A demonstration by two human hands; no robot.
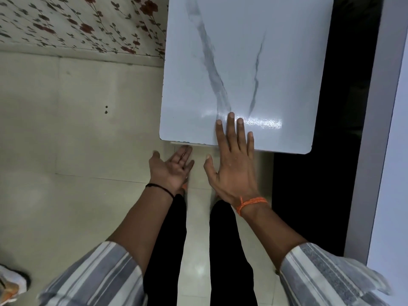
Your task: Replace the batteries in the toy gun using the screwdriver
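No toy gun, screwdriver or batteries show in this view. A white marble-patterned table top (254, 51) lies in front of me with nothing on it. My right hand (234, 160) is stretched forward, palm down, with straight fingers over the table's near edge. My left hand (172, 168) is held palm up with fingers extended, just below the near edge, holding nothing. Both wrists wear thread bands.
Beige floor tiles (77, 129) spread to the left, with a flowered wall (77, 21) behind. A dark gap (331, 151) and a pale grey upright panel (375, 129) stand right of the table. My black-trousered legs (227, 250) are below the hands.
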